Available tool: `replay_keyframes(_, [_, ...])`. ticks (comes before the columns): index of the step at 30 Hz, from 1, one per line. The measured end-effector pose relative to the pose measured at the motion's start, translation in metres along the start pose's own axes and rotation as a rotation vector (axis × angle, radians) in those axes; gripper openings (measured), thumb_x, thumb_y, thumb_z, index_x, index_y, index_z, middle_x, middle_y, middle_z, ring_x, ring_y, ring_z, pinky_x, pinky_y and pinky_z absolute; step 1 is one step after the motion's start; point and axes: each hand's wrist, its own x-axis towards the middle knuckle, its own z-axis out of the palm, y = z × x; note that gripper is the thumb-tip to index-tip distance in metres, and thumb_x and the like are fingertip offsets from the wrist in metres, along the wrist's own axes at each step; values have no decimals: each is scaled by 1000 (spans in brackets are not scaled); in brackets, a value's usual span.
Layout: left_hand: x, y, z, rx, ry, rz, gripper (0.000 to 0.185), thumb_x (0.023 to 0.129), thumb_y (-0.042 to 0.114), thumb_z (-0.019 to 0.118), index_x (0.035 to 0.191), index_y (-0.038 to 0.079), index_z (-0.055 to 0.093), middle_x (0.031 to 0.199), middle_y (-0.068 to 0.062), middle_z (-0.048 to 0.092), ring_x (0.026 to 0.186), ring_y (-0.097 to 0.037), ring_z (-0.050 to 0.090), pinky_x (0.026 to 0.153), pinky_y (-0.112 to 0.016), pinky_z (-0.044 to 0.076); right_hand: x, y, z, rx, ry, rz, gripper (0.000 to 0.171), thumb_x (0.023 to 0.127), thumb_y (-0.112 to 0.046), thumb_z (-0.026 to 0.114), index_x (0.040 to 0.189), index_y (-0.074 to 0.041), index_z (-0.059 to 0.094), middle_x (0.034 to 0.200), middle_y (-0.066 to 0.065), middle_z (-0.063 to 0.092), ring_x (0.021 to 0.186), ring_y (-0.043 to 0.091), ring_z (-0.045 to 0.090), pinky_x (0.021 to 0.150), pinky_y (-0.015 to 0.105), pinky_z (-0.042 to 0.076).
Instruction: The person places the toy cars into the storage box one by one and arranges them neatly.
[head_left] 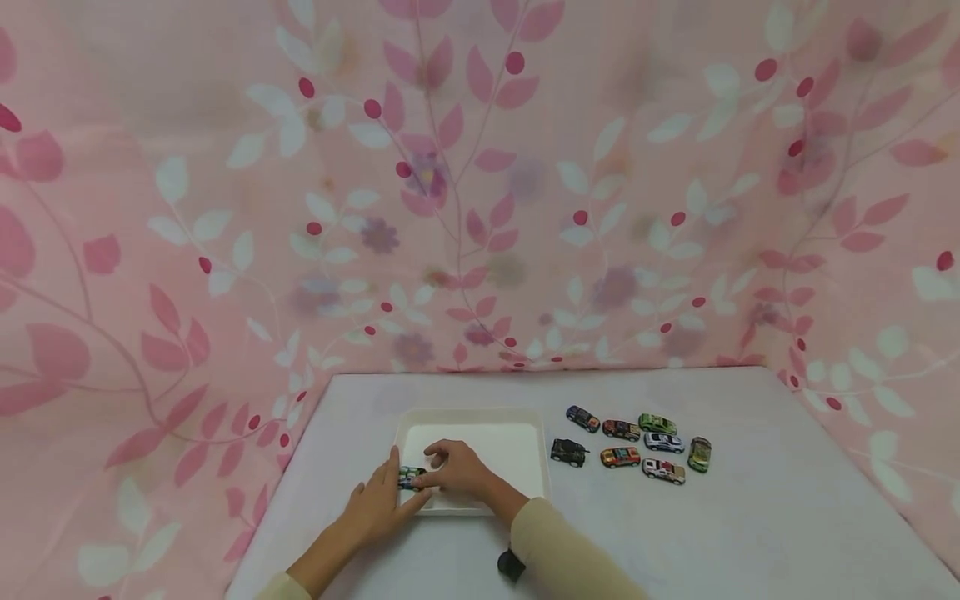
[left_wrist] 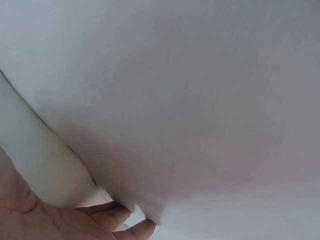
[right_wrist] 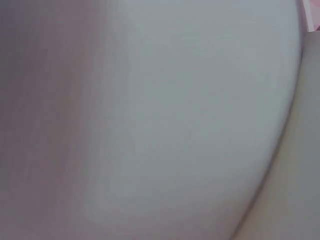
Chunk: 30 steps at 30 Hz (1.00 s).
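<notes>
A small green and blue toy car sits at the front left corner of a white tray on the table. My right hand lies over the tray's front edge, and its fingertips pinch the car from the right. Stretched out, my left hand touches the car's left side with straight fingers and a raised thumb. In the left wrist view my fingers rest against the tray's white wall. The right wrist view is only a blurred white surface.
Several toy cars stand in a cluster right of the tray, among them a black one, an orange one and a green one. A pink leaf-patterned cloth hangs behind and beside the table.
</notes>
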Motion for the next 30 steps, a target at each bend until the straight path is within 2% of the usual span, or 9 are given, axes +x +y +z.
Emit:
replay_keyframes(3, [2,0,-3,1,6,-3,109,88,73,49,155,-7,16,146,-30,45,135,-41,46,101,-71,34,0,-5,-6,-32,30,-37,55,81,-35,82,124,-5,64,107,10,66,83,10,60,69,26,53])
replay_keyframes(5, [2,-1,-4,11,13,-6,109,89,73,49,155,-6,15,146,-30,45,135,-41,46,102,-71,34,0,-7,-9,-114,77,-97,53,85,-39,77,124,-6,64,109,10,65,85,11,61,71,25,51])
replay_keyframes(8, [2,-3,-6,18,21,-3,107,89,71,51,155,-7,16,145,-30,46,135,-41,46,102,-71,34,-2,-7,-13,-319,160,-211,51,91,-44,68,128,-9,62,117,9,62,90,12,63,73,24,52])
replay_keyframes(11, [1,-2,-5,14,18,4,107,89,70,52,154,-7,17,145,-30,46,134,-42,46,101,-71,34,-7,-5,-18,-553,248,-335,58,92,-46,66,138,-14,55,136,10,53,101,15,63,76,28,55])
replay_keyframes(14, [1,0,-3,8,9,6,108,88,71,52,154,-8,17,145,-31,45,135,-43,46,101,-72,34,-13,-3,-27,-728,319,-425,72,90,-50,65,149,-16,43,154,14,35,118,21,59,90,40,54])
replay_keyframes(16, [1,1,-1,6,2,7,109,88,72,51,154,-8,17,145,-32,45,134,-44,46,101,-71,34,-15,-2,-34,-802,325,-454,80,90,-54,63,155,-17,33,161,17,22,127,27,52,98,49,49])
replay_keyframes(21, [2,2,-1,4,-1,10,110,88,73,51,154,-8,17,145,-32,45,133,-44,47,101,-70,36,-20,1,-50,-941,276,-438,88,90,-63,56,159,-23,19,166,16,1,141,34,37,109,56,36])
replay_keyframes(24, [3,1,-1,12,6,4,111,87,73,51,154,-8,17,145,-32,45,134,-43,47,101,-69,35,-21,2,-58,-962,317,-436,89,90,-63,57,160,-23,19,166,17,2,143,34,34,110,56,35])
replay_keyframes(30, [2,1,-3,17,-3,1,111,87,72,53,154,-9,17,144,-33,45,133,-44,47,102,-69,35,-24,9,-76,-988,424,-499,89,88,-59,61,159,-21,24,164,23,10,142,36,34,109,57,35])
